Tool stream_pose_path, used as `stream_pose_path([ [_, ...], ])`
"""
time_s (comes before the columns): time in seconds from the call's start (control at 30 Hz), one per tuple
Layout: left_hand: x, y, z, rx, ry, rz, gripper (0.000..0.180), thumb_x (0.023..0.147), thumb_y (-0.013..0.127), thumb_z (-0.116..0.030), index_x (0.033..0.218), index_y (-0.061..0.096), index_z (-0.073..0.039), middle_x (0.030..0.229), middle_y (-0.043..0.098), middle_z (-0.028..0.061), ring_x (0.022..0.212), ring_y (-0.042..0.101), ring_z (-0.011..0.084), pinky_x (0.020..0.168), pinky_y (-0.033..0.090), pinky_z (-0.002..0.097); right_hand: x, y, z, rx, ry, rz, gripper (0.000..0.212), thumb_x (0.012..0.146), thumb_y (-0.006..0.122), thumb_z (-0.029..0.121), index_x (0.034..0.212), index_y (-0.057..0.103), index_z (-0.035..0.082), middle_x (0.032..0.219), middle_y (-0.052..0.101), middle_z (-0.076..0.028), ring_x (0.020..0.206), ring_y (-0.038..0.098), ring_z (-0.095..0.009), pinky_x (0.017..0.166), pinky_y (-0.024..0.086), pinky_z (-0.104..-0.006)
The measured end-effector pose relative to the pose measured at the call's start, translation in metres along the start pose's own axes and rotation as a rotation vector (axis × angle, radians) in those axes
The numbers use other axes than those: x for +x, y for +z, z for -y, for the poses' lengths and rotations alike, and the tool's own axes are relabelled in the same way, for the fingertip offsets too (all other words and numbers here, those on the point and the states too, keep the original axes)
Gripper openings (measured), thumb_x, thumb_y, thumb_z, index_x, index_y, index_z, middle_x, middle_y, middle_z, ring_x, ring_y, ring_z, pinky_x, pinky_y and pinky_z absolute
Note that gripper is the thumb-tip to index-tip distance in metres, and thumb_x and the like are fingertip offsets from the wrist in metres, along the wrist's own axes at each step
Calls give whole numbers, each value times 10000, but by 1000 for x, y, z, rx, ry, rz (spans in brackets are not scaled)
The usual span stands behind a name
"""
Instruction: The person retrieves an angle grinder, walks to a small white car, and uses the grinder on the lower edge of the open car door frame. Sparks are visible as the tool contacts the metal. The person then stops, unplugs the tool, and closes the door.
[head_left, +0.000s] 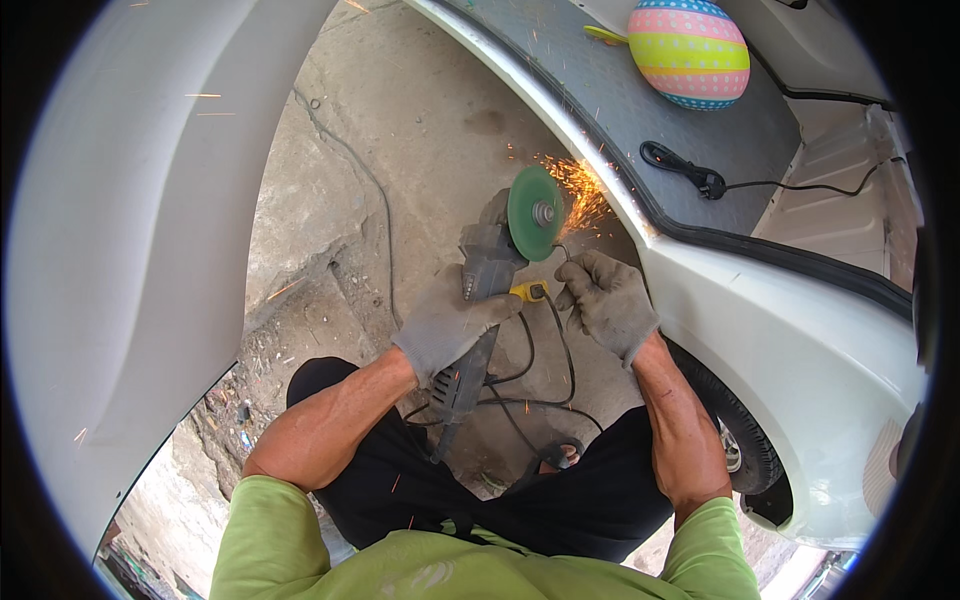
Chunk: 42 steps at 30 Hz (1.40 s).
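Grips the grinder [488, 268] with the gloved left hand [440, 318], clamped around the body of it, above the concrete floor [430, 130] and beside the white car [770, 300]. Holds in the gloved right hand [608, 300], with fingers bent together, a thin dark piece [563, 250], just beside the green disc [530, 215]; cannot tell its full shape. Throws orange sparks [582, 190] toward the car. Has near the left thumb a yellow part [528, 291], and lower down a black cable [572, 370]. Has also, inside the car, a patterned ball [690, 55] and a black cord [683, 168].
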<state>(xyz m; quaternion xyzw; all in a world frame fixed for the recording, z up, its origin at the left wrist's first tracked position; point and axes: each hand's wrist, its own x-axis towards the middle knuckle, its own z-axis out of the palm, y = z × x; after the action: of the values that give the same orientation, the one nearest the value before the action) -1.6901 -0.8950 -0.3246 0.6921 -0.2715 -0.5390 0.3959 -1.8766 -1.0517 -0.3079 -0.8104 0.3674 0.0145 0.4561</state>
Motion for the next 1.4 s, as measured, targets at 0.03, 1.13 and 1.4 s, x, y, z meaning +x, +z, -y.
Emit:
stream_pose_path([
  [0.03,0,0,1,-9,-12,2,626,879,818,-364,1237,552,75,947,665,104,824,655,166,718,550,319,0,0,-1,-32,-27,1,148,975,597,66,1065,670,-26,957,661,-102,732,737,-150,593,600,-295],
  [1.13,-3,-1,-2,-11,24,-51,626,864,832,-369,1230,585,74,954,681,100,821,655,165,730,545,315,-5,-6,9,333,49,-45,269,1094,537,248,1076,672,15,813,710,-70,603,661,-94,516,504,-251],
  [1.4,-6,-1,-10,-144,24,-50,610,858,841,-313,1246,595,88,997,695,101,855,661,169,750,550,324,-24,-23,23,705,73,30,314,1122,516,290,1120,656,9,806,709,-51,574,622,-89,502,456,-239],
])
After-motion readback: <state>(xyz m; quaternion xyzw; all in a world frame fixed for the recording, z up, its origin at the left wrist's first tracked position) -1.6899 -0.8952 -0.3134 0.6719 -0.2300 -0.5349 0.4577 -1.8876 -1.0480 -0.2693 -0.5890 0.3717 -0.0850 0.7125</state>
